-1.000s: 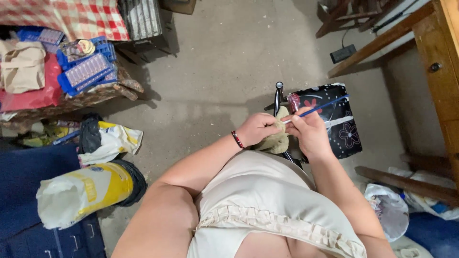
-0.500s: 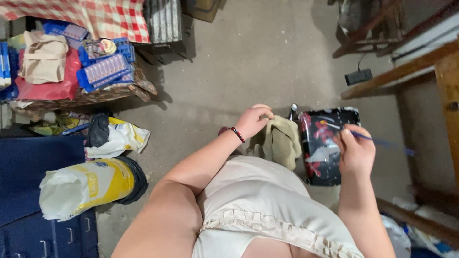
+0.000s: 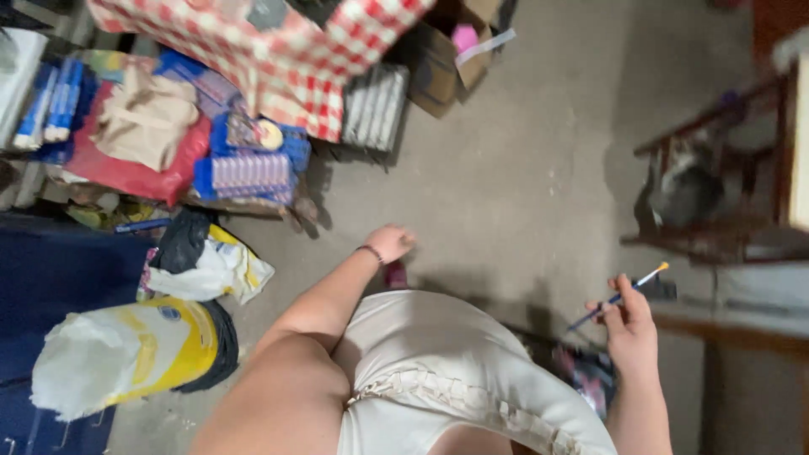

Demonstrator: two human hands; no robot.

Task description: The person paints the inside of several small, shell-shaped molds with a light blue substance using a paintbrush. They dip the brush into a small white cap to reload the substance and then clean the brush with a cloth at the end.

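The left hand [image 3: 390, 243] shows only its back and wrist; the fingers curl out of sight, so contact with the small dark red object [image 3: 395, 274] just below it cannot be determined. The right hand [image 3: 630, 330] hides the lower end of the blue-handled brush [image 3: 618, 297]; the brush tip is too small to resolve. The patterned dark item [image 3: 586, 371] at lower right is mostly covered by the cream garment [image 3: 455, 371]. The wooden furniture [image 3: 716, 177] at right is motion-blurred and cut by the frame edge; the grey mass [image 3: 687, 190] inside it is unidentifiable. The checked cloth [image 3: 278, 50] is cut off at the top.
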